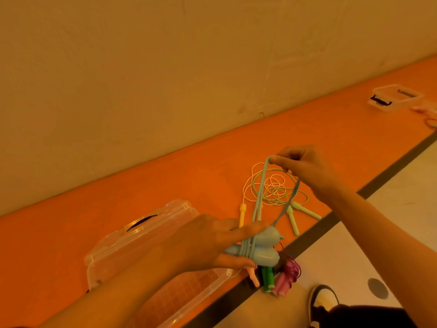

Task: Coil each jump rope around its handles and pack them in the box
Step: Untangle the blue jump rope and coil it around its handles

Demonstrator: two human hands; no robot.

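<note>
My left hand (212, 245) grips the two light blue handles (262, 247) of a jump rope, held side by side. Its blue cord (260, 190) runs up from the handles in a long loop. My right hand (305, 166) pinches the top of that loop above the orange surface. A clear plastic box (113, 252) with its lid open lies under my left forearm. Behind the blue rope lie a yellow-handled rope (242, 214) and a green-handled rope (305, 210), their thin cords tangled together loosely.
Pink, green and purple rope handles (281, 278) lie bundled at the orange ledge's front edge. A second clear box (392, 98) stands far right. A dark strip (307, 240) borders the ledge; a shoe (324, 301) is on the pale floor.
</note>
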